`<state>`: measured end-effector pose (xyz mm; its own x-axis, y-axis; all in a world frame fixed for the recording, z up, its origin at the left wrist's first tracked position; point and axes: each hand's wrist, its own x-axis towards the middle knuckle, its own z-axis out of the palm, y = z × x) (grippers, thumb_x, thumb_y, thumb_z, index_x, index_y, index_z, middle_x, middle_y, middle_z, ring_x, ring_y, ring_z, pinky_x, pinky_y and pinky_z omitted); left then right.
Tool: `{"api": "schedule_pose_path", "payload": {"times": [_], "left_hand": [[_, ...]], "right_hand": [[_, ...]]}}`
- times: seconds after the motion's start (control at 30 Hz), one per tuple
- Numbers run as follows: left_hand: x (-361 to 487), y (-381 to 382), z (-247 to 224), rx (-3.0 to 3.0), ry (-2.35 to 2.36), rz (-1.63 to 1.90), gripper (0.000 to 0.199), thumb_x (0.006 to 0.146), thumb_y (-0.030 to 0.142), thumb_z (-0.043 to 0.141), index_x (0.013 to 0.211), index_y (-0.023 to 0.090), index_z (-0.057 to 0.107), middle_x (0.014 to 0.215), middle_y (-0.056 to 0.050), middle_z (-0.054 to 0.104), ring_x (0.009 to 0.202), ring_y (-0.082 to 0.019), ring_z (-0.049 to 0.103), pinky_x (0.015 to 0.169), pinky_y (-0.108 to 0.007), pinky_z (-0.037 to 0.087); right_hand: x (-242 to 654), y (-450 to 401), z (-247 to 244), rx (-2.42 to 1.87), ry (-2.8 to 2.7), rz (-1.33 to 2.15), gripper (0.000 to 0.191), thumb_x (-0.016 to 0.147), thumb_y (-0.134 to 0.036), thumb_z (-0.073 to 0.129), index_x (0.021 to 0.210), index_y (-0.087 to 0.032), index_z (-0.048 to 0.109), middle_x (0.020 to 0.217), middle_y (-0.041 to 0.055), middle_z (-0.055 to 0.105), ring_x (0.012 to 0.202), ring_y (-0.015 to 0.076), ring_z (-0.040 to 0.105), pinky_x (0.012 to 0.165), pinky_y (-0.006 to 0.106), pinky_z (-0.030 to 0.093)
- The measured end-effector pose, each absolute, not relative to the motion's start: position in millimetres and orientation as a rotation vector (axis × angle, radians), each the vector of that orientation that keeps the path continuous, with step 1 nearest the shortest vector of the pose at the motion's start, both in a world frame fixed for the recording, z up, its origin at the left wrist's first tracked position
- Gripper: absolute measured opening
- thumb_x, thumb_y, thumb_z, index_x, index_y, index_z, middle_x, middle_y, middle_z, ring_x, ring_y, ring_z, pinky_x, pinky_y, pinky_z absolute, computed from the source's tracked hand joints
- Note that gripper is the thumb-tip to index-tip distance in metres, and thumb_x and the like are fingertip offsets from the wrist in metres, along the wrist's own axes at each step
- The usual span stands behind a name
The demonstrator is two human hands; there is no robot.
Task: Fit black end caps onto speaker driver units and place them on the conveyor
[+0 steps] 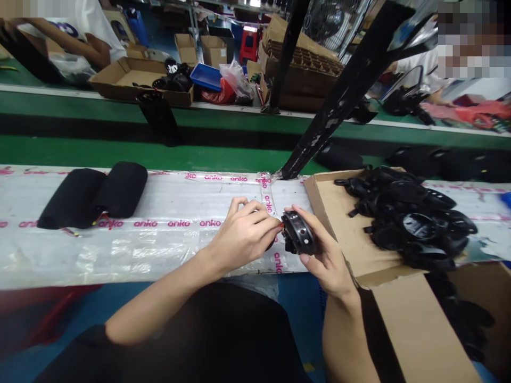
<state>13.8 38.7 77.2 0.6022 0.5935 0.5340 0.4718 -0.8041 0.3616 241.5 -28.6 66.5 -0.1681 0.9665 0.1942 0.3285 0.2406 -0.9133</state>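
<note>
Black plastic housing (298, 233) at lower centre of frame, right hand (325, 260) curled around it, fingers clenched on its rim. Left hand (239, 236) just beside it, fingers bent, fingertips (277, 226) pinching its edge. Heap of black plastic parts (407, 218) on cardboard box (339, 239), right of frame. Two black foam rolls (93, 194) at left, on anko-printed plastic sheet (167, 255).

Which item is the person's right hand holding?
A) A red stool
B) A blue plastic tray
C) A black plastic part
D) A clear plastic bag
C: the right hand wraps around the black plastic part, gripping it from the side.
</note>
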Motion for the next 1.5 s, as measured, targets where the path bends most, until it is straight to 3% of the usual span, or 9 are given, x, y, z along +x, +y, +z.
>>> {"api": "schedule_pose_path", "payload": {"times": [0.33,0.57,0.73,0.9,1.03,1.17,1.3,1.4,1.5], "left_hand": [[14.7,37.6,70.7,2.298,0.909,1.085,0.007,0.103,0.023,0.071,0.109,0.02,0.069,0.098,0.001,0.083,0.099,-0.019,0.072,0.1,-0.041,0.037],[19.3,38.7,65.2,2.553,0.854,1.323,0.007,0.094,0.015,0.067,0.095,0.022,0.067,0.079,0.004,0.077,0.084,-0.019,0.071,0.096,-0.043,0.039],[23.5,40.0,64.6,2.363,0.863,1.375,0.01,0.088,0.012,0.07,0.09,0.021,0.066,0.075,0.006,0.076,0.077,-0.016,0.072,0.095,-0.042,0.04],[21.0,41.9,65.4,2.232,0.848,1.296,0.007,0.091,0.015,0.073,0.091,0.021,0.069,0.082,0.003,0.08,0.081,-0.016,0.075,0.092,-0.039,0.041],[17.2,44.2,63.8,2.257,0.744,1.264,0.004,0.098,0.019,0.073,0.1,0.021,0.069,0.093,0.001,0.082,0.088,-0.017,0.077,0.092,-0.037,0.044],[14.5,40.6,65.5,2.331,0.801,1.199,0.004,0.104,0.021,0.07,0.103,0.02,0.066,0.096,0.0,0.082,0.091,-0.017,0.077,0.094,-0.039,0.04],[9.1,33.6,70.6,2.441,0.865,1.156,0.002,0.106,0.022,0.067,0.106,0.02,0.068,0.1,-0.002,0.083,0.102,-0.022,0.077,0.1,-0.042,0.037],[4.1,31.9,72.0,2.274,0.862,1.11,0.009,0.105,0.023,0.069,0.114,0.021,0.069,0.106,-0.002,0.083,0.102,-0.02,0.077,0.103,-0.041,0.038],[2.4,32.9,70.2,2.185,0.877,1.125,0.001,0.104,0.023,0.071,0.104,0.022,0.071,0.102,0.0,0.084,0.1,-0.019,0.078,0.102,-0.04,0.039]], "right_hand": [[251.8,-16.9,56.8,-1.051,-1.562,1.157,0.068,0.094,-0.057,0.075,0.157,-0.037,0.058,0.164,0.0047,0.06,0.154,0.0344,0.053,0.13,0.054,0.042],[255.0,-15.6,46.1,-1.009,-1.423,1.245,0.07,0.091,-0.063,0.074,0.154,-0.035,0.063,0.161,0.0049,0.062,0.151,0.0394,0.055,0.132,0.056,0.035],[255.8,-11.1,42.6,-1.001,-1.42,1.275,0.075,0.087,-0.064,0.078,0.153,-0.034,0.064,0.156,0.0061,0.067,0.148,0.0401,0.058,0.129,0.056,0.039],[255.5,-8.2,42.0,-0.994,-1.461,1.265,0.076,0.087,-0.061,0.08,0.155,-0.033,0.062,0.161,0.0065,0.063,0.153,0.0388,0.054,0.131,0.056,0.038],[251.1,-12.2,49.3,-1.049,-1.431,1.212,0.069,0.091,-0.061,0.077,0.153,-0.031,0.065,0.158,0.0077,0.065,0.148,0.0376,0.06,0.13,0.055,0.04],[246.7,-19.3,59.3,-1.078,-1.464,1.182,0.07,0.09,-0.059,0.08,0.152,-0.029,0.065,0.153,0.0093,0.069,0.139,0.0365,0.067,0.123,0.052,0.05],[239.9,-24.1,67.6,-1.139,-1.435,1.168,0.071,0.089,-0.054,0.084,0.152,-0.028,0.064,0.147,0.0105,0.073,0.118,0.0319,0.078,0.105,0.044,0.063],[233.7,-25.3,72.5,-1.126,-1.371,1.187,0.077,0.088,-0.056,0.085,0.156,-0.033,0.058,0.15,0.009,0.07,0.111,0.0283,0.079,0.092,0.039,0.067],[229.1,-26.6,76.4,-1.087,-1.368,1.206,0.08,0.085,-0.058,0.088,0.156,-0.039,0.056,0.149,0.0081,0.069,0.105,0.0271,0.08,0.085,0.039,0.069]]}}
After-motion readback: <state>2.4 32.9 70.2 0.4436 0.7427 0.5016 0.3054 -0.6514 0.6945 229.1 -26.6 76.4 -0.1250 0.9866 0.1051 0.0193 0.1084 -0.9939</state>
